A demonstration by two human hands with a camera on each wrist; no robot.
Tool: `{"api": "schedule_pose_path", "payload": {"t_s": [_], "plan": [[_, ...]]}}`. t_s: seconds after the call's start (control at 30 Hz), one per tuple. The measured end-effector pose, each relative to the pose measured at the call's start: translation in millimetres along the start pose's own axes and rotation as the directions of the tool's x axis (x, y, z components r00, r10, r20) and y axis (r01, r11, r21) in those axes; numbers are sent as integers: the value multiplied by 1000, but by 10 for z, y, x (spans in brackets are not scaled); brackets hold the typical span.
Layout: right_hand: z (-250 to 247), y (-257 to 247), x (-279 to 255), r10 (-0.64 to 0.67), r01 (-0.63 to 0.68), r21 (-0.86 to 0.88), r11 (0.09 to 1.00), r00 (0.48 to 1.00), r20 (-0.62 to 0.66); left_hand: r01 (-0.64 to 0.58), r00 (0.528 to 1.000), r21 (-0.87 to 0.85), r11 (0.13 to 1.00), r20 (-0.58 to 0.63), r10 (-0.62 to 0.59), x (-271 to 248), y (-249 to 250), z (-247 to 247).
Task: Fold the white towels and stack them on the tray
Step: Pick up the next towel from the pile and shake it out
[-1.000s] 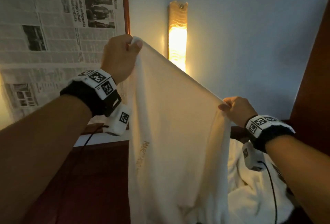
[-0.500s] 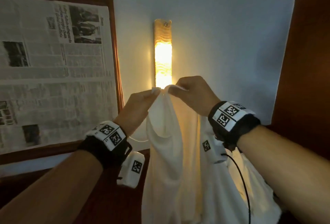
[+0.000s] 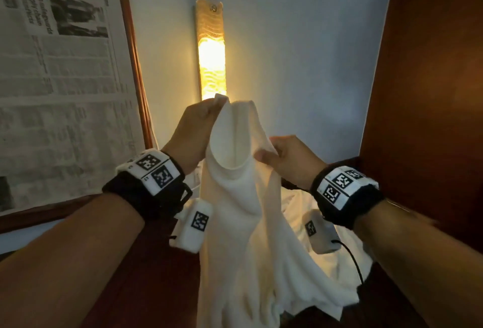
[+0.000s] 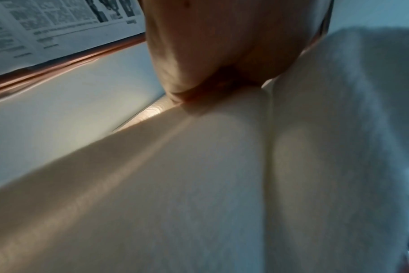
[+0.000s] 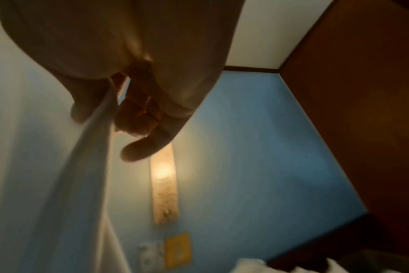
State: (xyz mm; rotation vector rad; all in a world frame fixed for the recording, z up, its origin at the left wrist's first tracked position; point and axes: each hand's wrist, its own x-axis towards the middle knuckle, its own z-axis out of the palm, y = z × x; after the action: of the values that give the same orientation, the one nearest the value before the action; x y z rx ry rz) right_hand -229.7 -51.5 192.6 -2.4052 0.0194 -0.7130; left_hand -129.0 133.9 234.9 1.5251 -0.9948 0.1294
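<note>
**Top corners joined, right hand slides down the edge**

Blue wall fills the background, with a lit wall lamp [image 3: 211,50] at the centre top of the head view and a framed newspaper [image 3: 60,74] in the upper left of the frame. In front of the lamp hangs the white towel [image 3: 240,223], doubled lengthwise, its lower part falling to the bottom centre of the frame.

One second ago the towel was stretched wide between the two hands. Half a second ago both hands met at the top. Now the left hand [image 3: 194,131] alone pinches the joined top corners between thumb and fingers, just below the lamp. The right hand [image 3: 290,160] has come lower, to the centre right, and pinches the hanging edge of the towel; the right wrist view shows the cloth pressed between thumb and curled fingers [image 5: 138,118].

I judge that the first fold, in half, is made, and that the right hand is looking for the lower end for the next fold. More white cloth [image 3: 339,262] lies in the lower right, behind the right wrist. No tray shows in any view, so nothing can be said about the stack.
</note>
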Motion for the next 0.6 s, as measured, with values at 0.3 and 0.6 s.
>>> {"api": "schedule_pose_path", "payload": {"t_s": [0.3, 0.6], "plan": [[-27, 1199, -280, 242, -239, 97, 966, 970, -19, -8, 1000, -77, 997, 11, 9, 9, 211, 207], [-698, 150, 171, -184, 192, 11, 981, 955, -233, 47, 988, -86, 995, -139, -59, -58, 207, 808]]}}
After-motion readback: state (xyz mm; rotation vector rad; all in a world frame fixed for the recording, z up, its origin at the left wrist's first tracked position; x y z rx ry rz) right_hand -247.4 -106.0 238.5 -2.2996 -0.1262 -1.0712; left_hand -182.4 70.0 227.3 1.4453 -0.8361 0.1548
